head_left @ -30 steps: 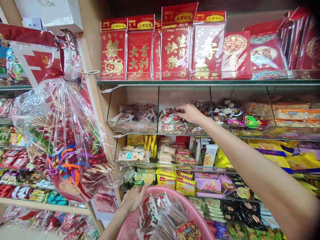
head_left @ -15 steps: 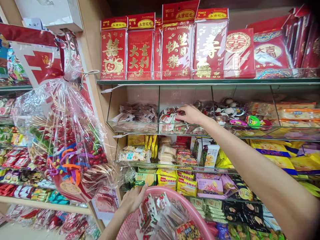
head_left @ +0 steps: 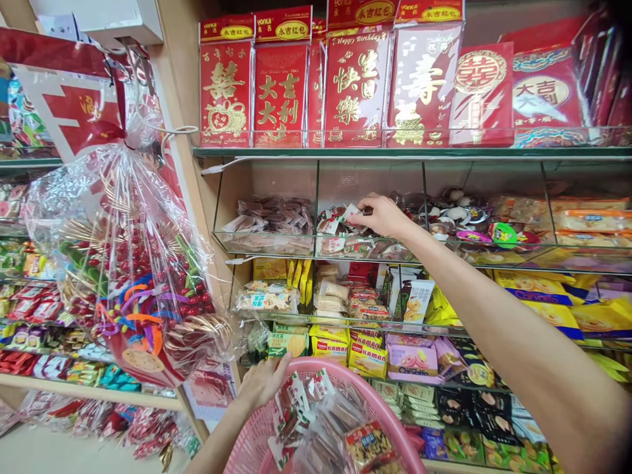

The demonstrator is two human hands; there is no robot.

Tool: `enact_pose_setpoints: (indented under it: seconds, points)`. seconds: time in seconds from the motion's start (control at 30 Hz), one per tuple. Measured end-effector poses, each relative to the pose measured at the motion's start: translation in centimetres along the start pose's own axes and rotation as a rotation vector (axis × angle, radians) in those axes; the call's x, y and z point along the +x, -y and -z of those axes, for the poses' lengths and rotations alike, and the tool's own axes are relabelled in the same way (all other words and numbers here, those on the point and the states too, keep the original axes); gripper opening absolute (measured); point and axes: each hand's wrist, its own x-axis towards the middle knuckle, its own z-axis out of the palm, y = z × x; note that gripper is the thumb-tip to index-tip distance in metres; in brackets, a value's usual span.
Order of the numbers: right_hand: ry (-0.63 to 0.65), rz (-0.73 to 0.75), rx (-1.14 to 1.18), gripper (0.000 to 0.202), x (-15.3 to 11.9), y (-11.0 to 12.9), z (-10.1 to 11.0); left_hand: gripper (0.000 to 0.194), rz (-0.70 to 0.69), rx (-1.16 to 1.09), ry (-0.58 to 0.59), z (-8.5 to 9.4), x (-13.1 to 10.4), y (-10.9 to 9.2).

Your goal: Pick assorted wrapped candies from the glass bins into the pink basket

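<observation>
Packets (head_left: pixel 340 421) lie in the basket (head_left: pixel 379 399) left fingers (head_left: pixel 282 368) grip; right fingers (head_left: pixel 366 203) pinch another packet (head_left: pixel 352 214).

Your right arm (head_left: pixel 498 322) is slanting up and leftward from the lower right corner, bare along the forearm, while its wrist (head_left: pixel 409 230) is staying close to straight. Your right hand (head_left: pixel 385 214) is pointing left, its fingers (head_left: pixel 368 199) bending toward the thumb in a pinch. Your left arm (head_left: pixel 220 434) is rising from the bottom edge, and your left hand (head_left: pixel 264 382) is sitting much lower, its back facing up, its thumb stretching forward and rightward, its other fingers being mostly hidden.
</observation>
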Motion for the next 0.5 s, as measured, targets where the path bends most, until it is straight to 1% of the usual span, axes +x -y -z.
enact_pose_setpoints:
  seconds: [0.13, 0.23, 0.3, 0.37, 0.4, 0.43, 0.47, 0.5]
  points:
    - [-0.271, 0.033, 0.092, 0.023, -0.3, 0.3, 0.7, 0.071, 0.008, 0.012, 0.004, 0.4, -0.2, -0.3]
    - [-0.419, 0.025, 0.106, 0.022, -0.4, 0.5, 1.2, 0.073, 0.002, 0.015, 0.005, 0.7, -0.4, -0.6]
    - [-0.521, 0.021, 0.13, 0.022, -0.7, 1.1, 1.6, 0.073, -0.005, 0.015, 0.004, 0.8, -0.5, -0.6]
    - [-0.63, 0.028, 0.189, 0.021, -1.6, 2.5, 2.2, 0.073, -0.006, 0.014, -0.002, 0.8, -0.6, -0.5]
    - [-0.668, 0.044, 0.229, 0.02, -2.4, 3.6, 2.4, 0.074, -0.007, 0.012, -0.004, 0.7, -0.6, -0.4]
    - [-0.68, 0.069, 0.272, 0.019, -3.4, 4.9, 2.6, 0.075, -0.005, 0.01, -0.004, 0.7, -0.6, -0.4]
    - [-0.66, 0.103, 0.317, 0.018, -4.6, 6.3, 2.7, 0.076, -0.002, 0.012, -0.003, 0.7, -0.6, -0.4]
    - [-0.598, 0.144, 0.364, 0.016, -6.1, 7.8, 2.6, 0.077, 0.002, 0.015, 0.0, 0.7, -0.6, -0.4]
